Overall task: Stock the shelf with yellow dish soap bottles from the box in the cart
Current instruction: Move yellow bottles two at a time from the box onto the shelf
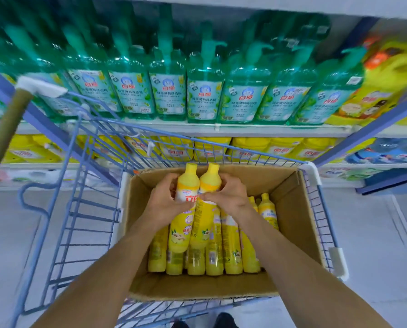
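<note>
Pale shop floor (375, 245) underfoot, w/ dark shoe tips (223, 320) at 6 o'clock. Both bare forearms reach up from the bottom edge into a blue wire cart (312, 172). An open cardboard box (290, 209) fills the cart's R half.

Inside the box, a row of yellow dish soap bottles (230, 252) lies flat, bases toward 6 o'clock. Two more (267, 211) show caps at approx. 3 o'clock of the hands, near the box's R wall.

L hand (164, 202) is wrapped round the upper body of the left bottle (181, 230), label facing up. R hand (230, 197) is curled over the shoulder of the right bottle (203, 226), thumb laid across toward the other one. The 2 held bottles sit side by side, touching. Their caps point to 12 o'clock and their bases overlap the row below.

At 10 o'clock, an olive bar w/ white end cap (6, 138) slants past the cart's L side.

Beyond the cart's far rim, the lower shelf holds yellow bottles (278, 147). A white shelf edge (245, 131) runs above them. Upper shelf is packed w/ green pump bottles (204, 98), blurred toward 12 o'clock. Yellow bottles w/ orange tops (382, 86) stand at 2 o'clock, and blue packs (384, 152) sit at 3 o'clock.
</note>
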